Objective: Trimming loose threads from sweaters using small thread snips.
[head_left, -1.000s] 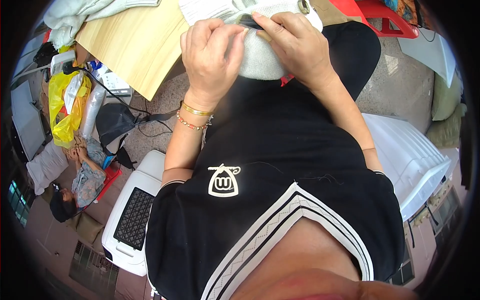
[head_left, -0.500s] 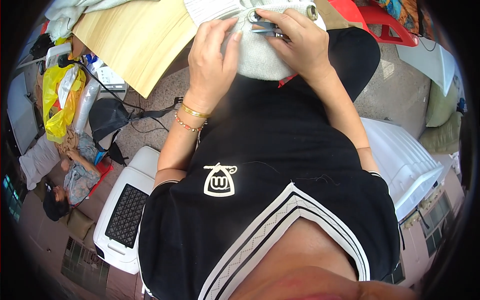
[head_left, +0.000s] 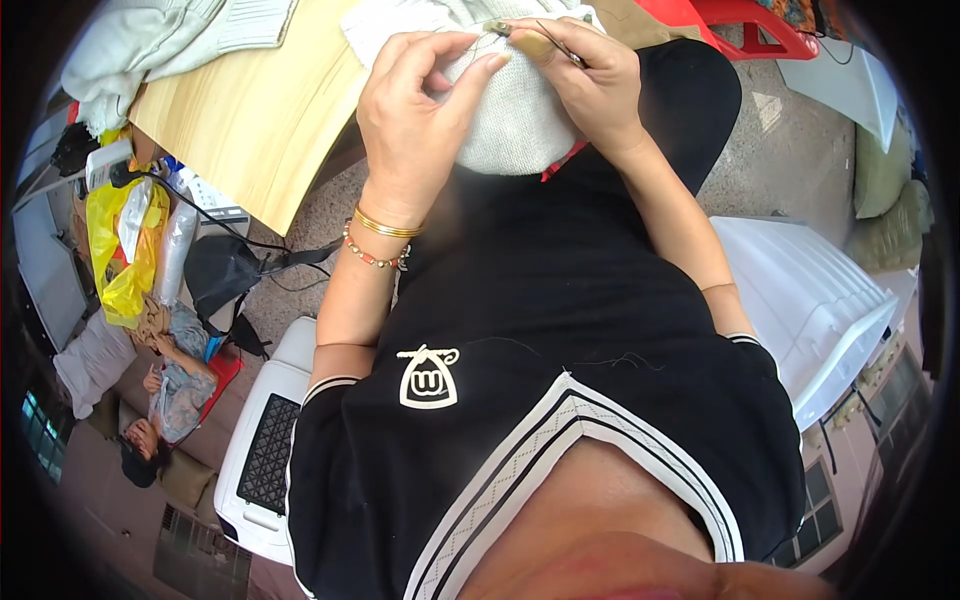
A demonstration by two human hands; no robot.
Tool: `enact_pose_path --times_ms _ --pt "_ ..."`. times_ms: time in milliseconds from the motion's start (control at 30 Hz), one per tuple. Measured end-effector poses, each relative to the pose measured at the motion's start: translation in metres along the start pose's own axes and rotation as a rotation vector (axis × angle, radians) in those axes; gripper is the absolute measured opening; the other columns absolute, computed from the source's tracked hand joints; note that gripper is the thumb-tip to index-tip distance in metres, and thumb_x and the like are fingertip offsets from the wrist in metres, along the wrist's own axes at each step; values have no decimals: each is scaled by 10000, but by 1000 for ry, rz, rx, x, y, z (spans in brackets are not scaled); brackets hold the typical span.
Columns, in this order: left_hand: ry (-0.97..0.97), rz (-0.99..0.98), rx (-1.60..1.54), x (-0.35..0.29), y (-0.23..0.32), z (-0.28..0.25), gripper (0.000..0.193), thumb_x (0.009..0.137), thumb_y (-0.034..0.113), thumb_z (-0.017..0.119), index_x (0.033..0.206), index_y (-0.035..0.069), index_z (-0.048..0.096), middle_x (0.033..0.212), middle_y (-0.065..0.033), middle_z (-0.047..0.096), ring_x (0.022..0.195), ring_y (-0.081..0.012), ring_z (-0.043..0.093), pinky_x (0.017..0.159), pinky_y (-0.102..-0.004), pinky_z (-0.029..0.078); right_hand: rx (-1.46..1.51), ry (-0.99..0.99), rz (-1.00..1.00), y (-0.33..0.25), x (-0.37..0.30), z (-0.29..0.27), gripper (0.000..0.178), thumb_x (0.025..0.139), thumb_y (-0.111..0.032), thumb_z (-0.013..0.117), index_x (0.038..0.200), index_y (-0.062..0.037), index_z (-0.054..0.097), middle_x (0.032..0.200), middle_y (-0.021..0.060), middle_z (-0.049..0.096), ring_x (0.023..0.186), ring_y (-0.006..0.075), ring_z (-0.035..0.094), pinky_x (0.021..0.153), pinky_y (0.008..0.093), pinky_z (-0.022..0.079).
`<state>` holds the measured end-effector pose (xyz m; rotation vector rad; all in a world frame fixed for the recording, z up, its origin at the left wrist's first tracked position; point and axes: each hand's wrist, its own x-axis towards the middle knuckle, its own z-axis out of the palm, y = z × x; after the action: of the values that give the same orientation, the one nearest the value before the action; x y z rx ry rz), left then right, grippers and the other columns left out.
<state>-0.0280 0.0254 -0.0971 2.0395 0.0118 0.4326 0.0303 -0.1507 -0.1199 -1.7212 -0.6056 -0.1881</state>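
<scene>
A pale grey knitted garment (head_left: 518, 130) lies bunched over my lap. My right hand (head_left: 592, 85) is closed round small dark scissors (head_left: 562, 44), whose slim end shows past the fingers. At its thumb and fingertips is a small round greyish piece (head_left: 497, 28) that looks like a button. On the knit's left side is my left hand (head_left: 415, 115), its thumb and forefinger curved with a gap between them, close to that piece. A fine dark thread seems to run near these fingertips. The knit under both hands is partly hidden.
A light wooden board (head_left: 255, 110) lies ahead left, with another grey knit (head_left: 225, 35) on it. Yellow bags (head_left: 120, 240) and a black cap-like item (head_left: 220, 272) are at left. A person (head_left: 180, 375) sits beyond. A white plastic bin (head_left: 800, 310) stands at right, near a red stool (head_left: 750, 25).
The scissors have turned back into my right palm; their blades pointed leftward over the knit before. My left thumb has moved away from the forefinger. The whole view has shifted slightly.
</scene>
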Motion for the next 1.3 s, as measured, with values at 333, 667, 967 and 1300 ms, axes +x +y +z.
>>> enact_pose_path --times_ms 333,667,967,1300 --pt "-51 -6 -3 8 1 3 152 823 130 829 935 60 754 860 -28 662 649 -138 577 600 -283 482 99 -58 68 4 -5 -4 235 944 -142 720 1140 -14 744 946 36 736 850 125 693 754 273 547" --pt "-47 205 88 9 -8 3 97 899 70 738 961 25 678 922 -103 639 818 -264 633 731 -357 510 141 -66 279 -15 7 -6 159 931 -73 739 1039 44 749 684 -20 603 639 36 488 559 230 395" --pt "-57 138 21 8 -3 7 126 885 82 768 958 15 691 911 -92 644 794 -222 642 699 -315 516 217 -27 39 -5 6 -4 146 929 -56 736 1023 54 743 661 -22 587 624 32 469 544 236 381" --pt "3 183 52 6 -7 9 100 876 42 756 931 13 677 900 -87 642 789 -223 645 696 -317 524 -205 -196 -8 -51 12 -32 418 869 -132 774 1253 -15 658 910 102 660 746 211 630 641 317 492"
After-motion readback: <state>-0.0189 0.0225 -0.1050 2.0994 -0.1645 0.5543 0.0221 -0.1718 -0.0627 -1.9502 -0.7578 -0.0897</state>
